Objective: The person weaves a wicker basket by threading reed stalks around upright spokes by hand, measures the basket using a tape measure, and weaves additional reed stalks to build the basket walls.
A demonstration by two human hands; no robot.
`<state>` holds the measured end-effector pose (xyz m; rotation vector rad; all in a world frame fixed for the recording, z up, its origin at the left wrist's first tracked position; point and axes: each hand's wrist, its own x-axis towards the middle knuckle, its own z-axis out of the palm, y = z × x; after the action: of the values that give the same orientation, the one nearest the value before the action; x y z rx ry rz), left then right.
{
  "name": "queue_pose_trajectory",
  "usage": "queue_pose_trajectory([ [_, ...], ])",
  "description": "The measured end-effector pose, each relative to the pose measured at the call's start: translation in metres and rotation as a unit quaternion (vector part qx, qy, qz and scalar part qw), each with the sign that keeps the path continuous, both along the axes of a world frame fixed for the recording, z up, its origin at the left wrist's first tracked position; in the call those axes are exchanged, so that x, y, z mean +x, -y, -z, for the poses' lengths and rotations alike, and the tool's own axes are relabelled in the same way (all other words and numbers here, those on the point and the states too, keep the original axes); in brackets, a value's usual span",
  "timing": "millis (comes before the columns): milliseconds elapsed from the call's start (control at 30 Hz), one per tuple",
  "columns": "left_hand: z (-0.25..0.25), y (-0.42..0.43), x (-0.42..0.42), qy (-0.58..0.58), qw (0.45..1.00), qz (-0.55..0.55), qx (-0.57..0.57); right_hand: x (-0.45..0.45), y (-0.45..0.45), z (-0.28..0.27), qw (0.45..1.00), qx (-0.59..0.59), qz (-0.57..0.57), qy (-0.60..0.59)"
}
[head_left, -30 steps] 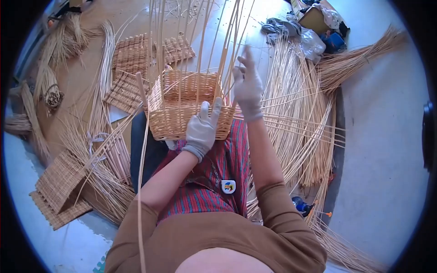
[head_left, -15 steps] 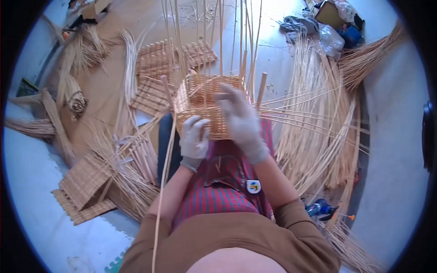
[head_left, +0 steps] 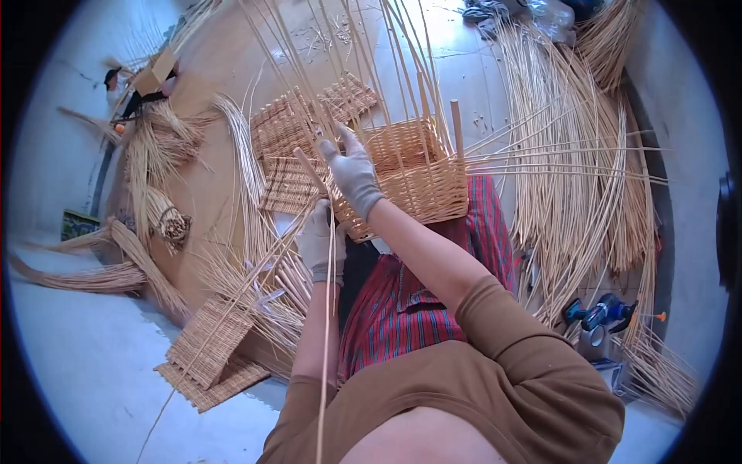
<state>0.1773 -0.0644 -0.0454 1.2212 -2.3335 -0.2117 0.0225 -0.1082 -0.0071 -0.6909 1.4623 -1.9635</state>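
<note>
A wicker basket (head_left: 410, 189) with woven walls rests over my lap, tilted, its tall thin stakes (head_left: 390, 46) rising from the far and left sides. Thick round posts (head_left: 457, 127) stand at its corners. My right hand (head_left: 354, 174), in a pale glove, lies at the basket's left wall among the stakes, thumb and fingers apart. Below it, my gloved left hand (head_left: 315, 240) is closed at the near left corner, where long strands (head_left: 328, 309) run down; its fingertips are partly hidden, and it seems to grip a strand.
Woven panels (head_left: 290, 185) lie on the floor beyond the basket, others (head_left: 209, 340) at lower left. Bundles of loose strands (head_left: 564, 131) spread along the right, with a power drill (head_left: 607, 313) near them. More bundles (head_left: 162, 139) are at left.
My view has turned and the basket sits farther right, tilted. My right hand has moved from the basket's near right side to its left wall; my left hand went from the front wall to the left corner.
</note>
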Motion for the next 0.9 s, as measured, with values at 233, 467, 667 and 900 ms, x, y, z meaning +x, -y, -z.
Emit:
queue_pose_trajectory([
  [233,-0.004,0.004,-0.001,0.023,0.995,-0.018,0.098,-0.001,-0.029,-0.029,0.988,-0.094,-0.083,-0.093],
  [467,0.028,0.014,0.004,-0.051,0.997,0.041,0.033,-0.012,-0.051,-0.022,0.959,-0.267,-0.078,-0.051],
  [667,0.017,0.005,0.000,-0.105,0.994,0.017,-0.018,-0.054,-0.115,0.035,0.966,-0.191,-0.158,0.073],
  [900,-0.014,-0.018,-0.035,0.021,0.984,0.124,0.126,-0.089,-0.140,0.022,0.997,0.037,-0.033,0.058],
])
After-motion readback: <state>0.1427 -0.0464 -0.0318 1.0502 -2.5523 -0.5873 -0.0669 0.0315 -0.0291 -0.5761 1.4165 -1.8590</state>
